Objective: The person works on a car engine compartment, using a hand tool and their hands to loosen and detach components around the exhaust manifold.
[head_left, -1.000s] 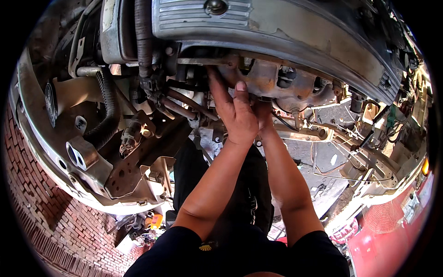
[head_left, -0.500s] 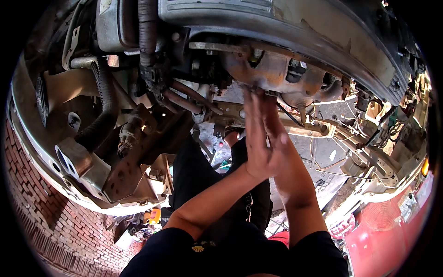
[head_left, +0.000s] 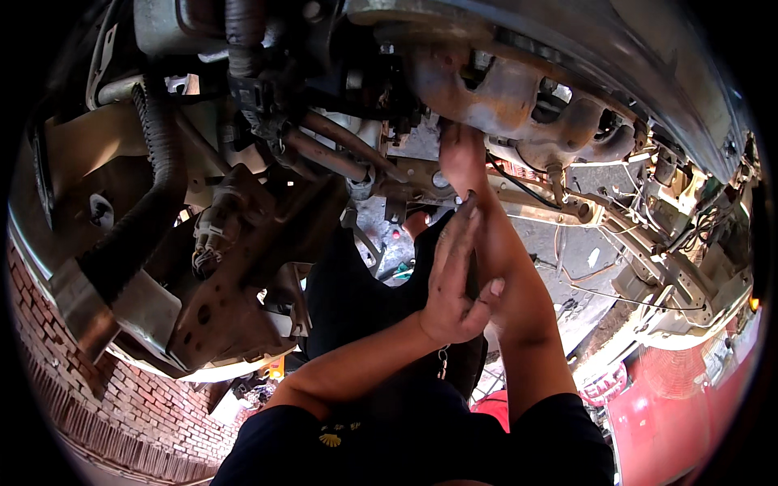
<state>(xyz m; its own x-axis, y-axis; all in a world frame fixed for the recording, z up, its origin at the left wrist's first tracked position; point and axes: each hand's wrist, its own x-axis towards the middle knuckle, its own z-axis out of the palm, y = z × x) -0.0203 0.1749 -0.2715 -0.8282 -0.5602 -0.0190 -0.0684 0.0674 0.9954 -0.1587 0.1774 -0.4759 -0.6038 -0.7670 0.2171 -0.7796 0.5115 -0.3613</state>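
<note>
Left hand (head_left: pixel 454 285): empty, fingers extended. Right hand (head_left: pixel 463 154): twelve o'clock of left, beneath rusty manifold (head_left: pixel 506 105); fingertips hidden, grip indeterminable.

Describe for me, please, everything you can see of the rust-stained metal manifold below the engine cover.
The manifold looks like rough cast metal, dull grey with brown-orange rust stains. Its rounded branches have dark gaps between them, and a narrow fitting points down below its right part. It lies across the view below the long grey engine cover, slanting down toward the right. The right hand reaches up at its lower edge; the fingers are hidden, so contact cannot be confirmed.
</note>
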